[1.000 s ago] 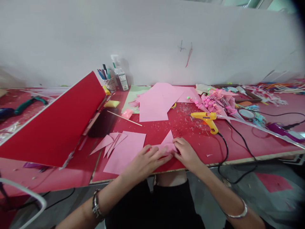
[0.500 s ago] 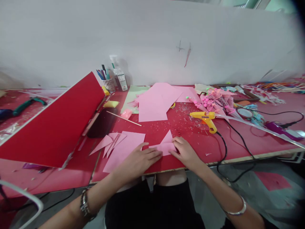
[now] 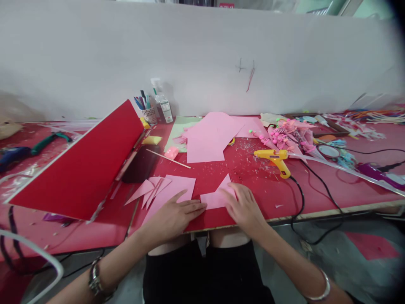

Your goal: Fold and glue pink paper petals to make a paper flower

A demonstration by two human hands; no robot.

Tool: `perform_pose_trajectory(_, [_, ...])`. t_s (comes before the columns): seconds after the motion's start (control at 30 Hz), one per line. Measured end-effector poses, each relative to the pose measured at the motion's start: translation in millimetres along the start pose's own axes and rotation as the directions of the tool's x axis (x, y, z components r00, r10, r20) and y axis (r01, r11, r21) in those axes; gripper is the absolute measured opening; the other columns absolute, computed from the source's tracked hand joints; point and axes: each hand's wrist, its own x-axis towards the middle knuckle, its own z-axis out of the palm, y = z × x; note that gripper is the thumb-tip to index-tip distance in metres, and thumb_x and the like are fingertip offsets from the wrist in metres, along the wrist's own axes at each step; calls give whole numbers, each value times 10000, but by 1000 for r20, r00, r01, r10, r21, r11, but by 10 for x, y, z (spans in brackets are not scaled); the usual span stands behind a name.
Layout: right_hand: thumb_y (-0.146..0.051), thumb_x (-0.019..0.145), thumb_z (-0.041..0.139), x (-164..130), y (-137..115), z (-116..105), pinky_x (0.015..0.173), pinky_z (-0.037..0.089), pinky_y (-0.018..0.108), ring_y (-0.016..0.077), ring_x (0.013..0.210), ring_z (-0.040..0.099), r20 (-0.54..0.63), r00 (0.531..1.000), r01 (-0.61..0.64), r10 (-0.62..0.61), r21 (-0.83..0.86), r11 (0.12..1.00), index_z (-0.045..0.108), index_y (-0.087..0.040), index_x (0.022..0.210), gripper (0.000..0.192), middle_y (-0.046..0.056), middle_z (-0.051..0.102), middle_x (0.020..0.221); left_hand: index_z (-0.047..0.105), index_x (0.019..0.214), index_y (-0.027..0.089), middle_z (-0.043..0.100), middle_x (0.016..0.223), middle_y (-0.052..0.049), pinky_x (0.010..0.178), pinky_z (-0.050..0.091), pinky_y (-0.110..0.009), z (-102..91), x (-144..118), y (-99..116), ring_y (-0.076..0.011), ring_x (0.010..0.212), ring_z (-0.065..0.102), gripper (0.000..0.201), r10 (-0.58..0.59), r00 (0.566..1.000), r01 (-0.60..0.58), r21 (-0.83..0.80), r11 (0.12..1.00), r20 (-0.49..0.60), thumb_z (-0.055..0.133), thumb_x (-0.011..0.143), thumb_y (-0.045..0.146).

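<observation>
A small folded piece of pink paper [image 3: 212, 200] lies near the table's front edge, one pointed flap sticking up at its right. My left hand [image 3: 175, 213] is open and flat, its fingertips at the paper's left end. Over the right part of the paper rests my right hand [image 3: 245, 207], fingers apart and bent a little, covering that end. Left of the folded piece is a pink sheet [image 3: 185, 185], partly under my left hand, with several narrow pink paper triangles [image 3: 139, 192] on it. Farther back, larger pink sheets [image 3: 207, 141] overlap one another.
A yellow glue gun [image 3: 274, 157] with a black cord lies at right, before a heap of pink wrapped cones [image 3: 294, 135]. At left a red board [image 3: 85, 164] leans at a slant beside a dark phone-like slab [image 3: 139, 164]. A pen cup [image 3: 148, 115] and pump bottle [image 3: 164, 109] stand behind.
My left hand has drawn back slightly left, off most of the folded paper. My right hand's fingers have shifted from gripping the paper's right edge to lying over it. The view has moved slightly.
</observation>
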Motion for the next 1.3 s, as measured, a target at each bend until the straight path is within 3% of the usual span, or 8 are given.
perform_pose_trajectory(0.13, [-365, 839, 417, -81, -227, 29, 962, 276, 470, 267, 1167, 336, 129, 980, 153, -153, 7, 988, 449, -281, 1208, 380, 93, 405, 1265, 424, 1210, 223, 516, 1219, -15, 1048, 86, -363, 18, 2, -10, -134, 1123, 448, 410, 15, 1000, -15, 3, 1000, 10, 456, 802, 193])
perform_pose_trajectory(0.2, [-442, 826, 408, -120, -258, 17, 959, 283, 473, 278, 1185, 315, 157, 980, 121, -123, 23, 992, 433, -276, 1229, 436, 95, 368, 1305, 429, 1204, 226, 510, 1225, -8, 1047, 70, -368, 6, 2, -16, -140, 1118, 449, 410, 16, 1000, -16, -16, 1000, 24, 462, 795, 207])
perform_pose_trajectory(0.43, [-392, 832, 419, -267, -36, -104, 965, 272, 493, 271, 1210, 298, 138, 990, -24, 22, 14, 1000, 483, -318, 1187, 368, 70, 363, 1318, 418, 1223, 228, 491, 1244, -7, 1046, 66, -351, -76, 11, -30, -135, 1127, 437, 422, 26, 996, -25, -15, 1000, 86, 444, 801, 225])
perform_pose_trajectory(0.8, [-333, 842, 406, -385, 167, -164, 931, 352, 449, 246, 1207, 318, 140, 988, -68, 66, 11, 998, 472, -336, 1194, 358, 41, 375, 1311, 383, 1247, 253, 477, 1263, 17, 1047, 23, -338, -40, -29, -100, -120, 1137, 424, 443, 19, 998, -12, -109, 994, 64, 441, 809, 231])
perform_pose_trajectory(1.0, [-332, 837, 417, -455, 269, -236, 913, 376, 438, 248, 1170, 370, 108, 985, -138, 137, -2, 990, 528, -309, 1145, 328, 52, 428, 1267, 443, 1204, 243, 500, 1241, 12, 1051, 14, -355, -51, -19, -89, -130, 1151, 413, 395, 27, 998, -21, -121, 992, 49, 427, 812, 189])
perform_pose_trajectory(1.17, [-309, 847, 389, -364, 383, -333, 929, 371, 418, 225, 1117, 422, 104, 976, -203, 191, 121, 972, 556, -228, 1083, 300, 78, 470, 1197, 489, 1156, 259, 499, 1241, 12, 1041, 90, -371, -79, 0, -66, -154, 1135, 433, 372, 27, 998, -22, -88, 996, 62, 460, 792, 188])
perform_pose_trajectory(1.3, [-233, 845, 363, -127, 322, -358, 972, 329, 392, 197, 1158, 379, 86, 991, -125, 105, 271, 954, 376, -211, 1240, 396, 80, 445, 1226, 465, 1182, 248, 509, 1228, 5, 1032, 129, -364, -140, 16, -33, -160, 1118, 440, 408, 19, 997, -10, -123, 992, 70, 460, 781, 178])
